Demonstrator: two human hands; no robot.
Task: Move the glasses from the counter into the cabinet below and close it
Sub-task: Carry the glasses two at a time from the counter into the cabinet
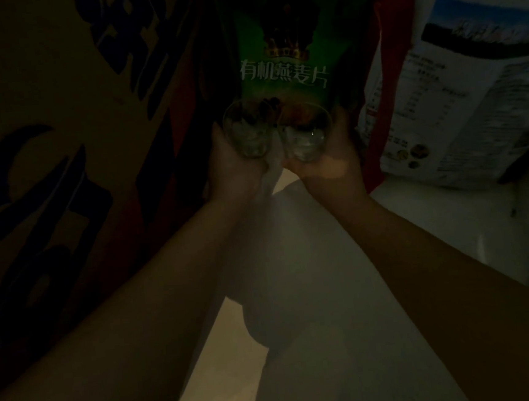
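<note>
Both my arms reach deep into a dim cabinet. My left hand grips a clear glass, and my right hand grips a second clear glass. The two glasses sit side by side, almost touching, their rims tilted toward me. They are just in front of a green oat box at the back. Whether the glass bases rest on the white cabinet floor I cannot tell.
A large brown cardboard box with dark printing fills the left side. A white printed bag leans at the right, with red packaging behind it. The narrow gap between them holds my arms.
</note>
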